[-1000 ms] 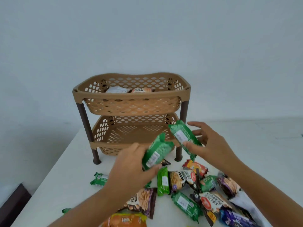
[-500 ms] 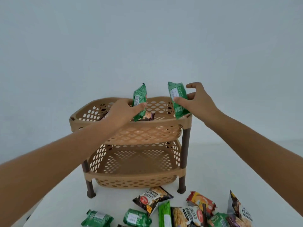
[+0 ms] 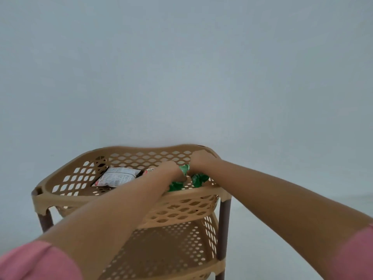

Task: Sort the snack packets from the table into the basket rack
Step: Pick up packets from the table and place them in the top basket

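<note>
The tan two-tier basket rack (image 3: 60, 200) with dark brown legs fills the lower middle. Both my hands reach down into the right side of its top basket. My left hand (image 3: 171, 171) is closed on a green snack packet (image 3: 176, 185) that lies low on the basket floor. My right hand (image 3: 200, 160) grips a second green packet (image 3: 198, 178) just beside it. A white packet (image 3: 116, 176) and part of a red-and-white packet (image 3: 150, 170) lie further left in the same basket. The table's packets are out of view.
The lower basket (image 3: 171, 251) shows beneath, with no packets seen in its visible part. A plain pale wall fills the upper view. White table surface (image 3: 252, 239) shows to the right of the rack's leg.
Both hands went from above the top basket's rim down into it with the green packets. The view has tilted up and closer, so the table's packets dropped out of sight.
</note>
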The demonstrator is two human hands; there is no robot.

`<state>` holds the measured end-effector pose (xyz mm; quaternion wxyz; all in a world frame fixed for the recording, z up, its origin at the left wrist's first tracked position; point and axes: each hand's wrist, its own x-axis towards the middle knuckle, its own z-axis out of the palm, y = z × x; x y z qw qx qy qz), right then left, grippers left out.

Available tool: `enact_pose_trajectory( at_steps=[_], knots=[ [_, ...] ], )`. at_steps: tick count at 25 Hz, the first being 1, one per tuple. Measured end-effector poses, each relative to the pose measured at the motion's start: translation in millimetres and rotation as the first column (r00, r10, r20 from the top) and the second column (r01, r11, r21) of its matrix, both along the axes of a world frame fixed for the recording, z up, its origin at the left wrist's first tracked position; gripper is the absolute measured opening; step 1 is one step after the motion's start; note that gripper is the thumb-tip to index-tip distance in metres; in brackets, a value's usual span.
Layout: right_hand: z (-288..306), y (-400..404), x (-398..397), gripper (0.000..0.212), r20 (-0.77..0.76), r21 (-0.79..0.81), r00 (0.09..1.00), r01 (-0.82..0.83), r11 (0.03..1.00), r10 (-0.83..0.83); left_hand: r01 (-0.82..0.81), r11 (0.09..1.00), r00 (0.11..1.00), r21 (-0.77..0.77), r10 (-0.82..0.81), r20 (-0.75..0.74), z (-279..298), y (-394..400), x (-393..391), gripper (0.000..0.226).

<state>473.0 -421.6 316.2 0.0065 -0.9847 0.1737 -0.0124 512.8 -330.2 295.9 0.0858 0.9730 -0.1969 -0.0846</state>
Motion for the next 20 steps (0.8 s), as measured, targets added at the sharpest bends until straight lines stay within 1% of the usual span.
enact_pose_trajectory(
  at_steps=[3,5,6,7,8,9,10,11,12,13,14,15,17,18,20],
  knots=[
    [-7.0,-2.3,15.1,0.036,-0.119,-0.089,0.993,-0.01,0.996,-0.001,0.032,0.996,0.999,0.087,-0.033,0.005,-2.6,-17.3,4.3,0.051],
    [-10.3,-4.1,20.1,0.038,-0.175,-0.167,0.985,-0.03,0.985,0.0,-0.035,0.992,0.999,0.12,0.04,-0.034,-5.2,-22.4,7.4,0.053],
    [-11.6,-4.8,22.0,0.038,-0.181,-0.178,0.984,-0.036,0.983,0.003,-0.076,0.992,0.992,0.104,0.085,-0.092,-7.6,-22.9,10.0,0.056],
    [-11.7,-5.9,22.1,0.036,-0.181,-0.18,0.984,-0.041,0.983,0.008,-0.074,0.995,0.985,0.064,0.084,-0.153,-8.3,-23.2,10.8,0.059],
    [-10.2,-5.9,20.7,0.034,-0.172,-0.174,0.985,-0.04,0.984,0.009,-0.044,0.999,0.978,0.009,0.045,-0.202,-9.1,-22.2,12.6,0.061],
    [-8.6,-6.2,19.2,0.032,-0.153,-0.164,0.988,-0.039,0.986,0.013,-0.022,0.999,0.978,-0.038,0.013,-0.209,-8.8,-19.6,13.1,0.06],
    [-5.7,-5.8,16.8,0.03,-0.11,-0.146,0.994,-0.042,0.988,0.026,-0.004,0.996,0.984,-0.093,-0.012,-0.177,-6.6,-15.5,12.1,0.055],
    [-2.1,-4.3,13.0,0.029,-0.053,-0.114,0.998,-0.045,0.992,0.039,0.023,0.987,0.995,-0.156,-0.037,-0.088,-3.3,-9.7,10.4,0.047],
    [3.7,-2.6,7.3,0.028,0.024,-0.076,0.998,-0.054,0.996,0.056,0.054,0.973,0.998,-0.224,-0.044,0.049,1.9,-6.8,8.4,0.043],
    [11.0,-1.1,-1.7,0.027,0.12,-0.057,0.989,-0.074,0.996,0.081,0.09,0.965,0.981,-0.248,-0.042,0.19,9.4,-1.4,3.8,0.041],
    [18.1,0.6,-12.9,0.027,0.216,-0.058,0.97,-0.097,0.994,0.107,0.133,0.956,0.955,-0.261,-0.053,0.292,16.2,4.2,-4.5,0.042],
    [27.8,1.7,-25.5,0.027,0.303,-0.066,0.943,-0.124,0.99,0.138,0.183,0.943,0.927,-0.279,-0.071,0.368,25.0,10.2,-14.5,0.043],
    [43.6,5.9,-58.7,0.029,0.427,-0.05,0.884,-0.189,0.981,0.193,0.275,0.9,0.881,-0.337,-0.096,0.463,39.0,25.4,-40.0,0.04],
    [49.9,7.8,-77.2,0.029,0.481,-0.052,0.849,-0.221,0.974,0.218,0.337,0.874,0.84,-0.35,-0.111,0.531,43.0,36.3,-55.6,0.038],
    [52.0,9.5,-116.6,0.03,0.568,-0.072,0.783,-0.26,0.963,0.254,0.476,0.806,0.725,-0.351,-0.133,0.676,39.0,60.1,-91.3,0.033]
  ],
)
